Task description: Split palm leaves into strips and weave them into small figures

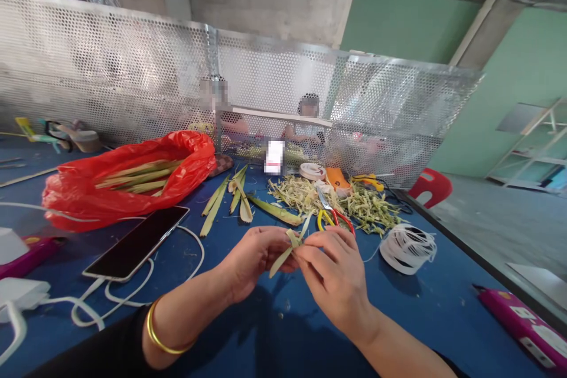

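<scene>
Between both hands, above the blue table, is a small piece folded from pale green leaf strips [280, 261], with short ends sticking out up and down. My left hand [261, 251] pinches it from the left, fingers curled behind it. My right hand [333, 266] grips its right side between thumb and fingertips; the exact contact is partly hidden. Just beyond my right hand lie scissors [326, 204] with red and yellow handles. Loose leaf pieces [241, 198] and a longer leaf [279, 211] rest behind my left hand.
A red plastic bag [128, 204] holds more leaves. A phone [137, 245] with white cables lies left. Shredded leaf scraps [370, 207], a tape roll [312, 171] and a spool of white cord [407, 251] are right. A perforated metal screen [274, 71] stands behind; people sit beyond it.
</scene>
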Demonstrator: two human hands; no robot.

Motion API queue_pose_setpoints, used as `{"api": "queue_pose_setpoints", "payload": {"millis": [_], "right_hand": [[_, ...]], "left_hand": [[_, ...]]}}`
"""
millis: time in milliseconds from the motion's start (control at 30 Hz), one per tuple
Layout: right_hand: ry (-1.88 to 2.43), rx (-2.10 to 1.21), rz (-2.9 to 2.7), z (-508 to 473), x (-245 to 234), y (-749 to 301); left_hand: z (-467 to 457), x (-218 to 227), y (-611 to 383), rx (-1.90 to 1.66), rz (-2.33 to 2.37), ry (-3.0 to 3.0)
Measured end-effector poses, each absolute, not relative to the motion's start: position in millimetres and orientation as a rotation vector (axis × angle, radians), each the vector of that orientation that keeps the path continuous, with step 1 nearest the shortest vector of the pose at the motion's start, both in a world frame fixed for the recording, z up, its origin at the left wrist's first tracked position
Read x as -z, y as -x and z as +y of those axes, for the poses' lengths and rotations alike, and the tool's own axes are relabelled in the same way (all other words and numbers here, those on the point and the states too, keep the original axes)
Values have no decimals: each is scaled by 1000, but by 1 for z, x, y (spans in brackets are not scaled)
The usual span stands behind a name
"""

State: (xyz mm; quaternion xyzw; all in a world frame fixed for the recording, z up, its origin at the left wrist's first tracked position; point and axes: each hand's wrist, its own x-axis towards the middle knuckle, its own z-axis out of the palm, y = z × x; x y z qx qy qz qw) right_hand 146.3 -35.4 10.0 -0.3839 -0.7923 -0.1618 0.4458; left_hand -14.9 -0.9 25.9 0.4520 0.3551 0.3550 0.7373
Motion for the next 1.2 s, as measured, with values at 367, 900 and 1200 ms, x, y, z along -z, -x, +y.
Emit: {"api": "queue_pose_setpoints", "payload": {"millis": [367,900,1200], "right_hand": [[930,373,-2062,-40,-13,-140],[1170,-666,-1477,-31,-7,-137],[1077,-1080,-1262,-27,-9,-134]], "left_hand": [[-1,-21,10,-923,842,-972],[-3,-16,9,-903,917,-1066],[-3,-19,6,-945,963,-1100]]}}
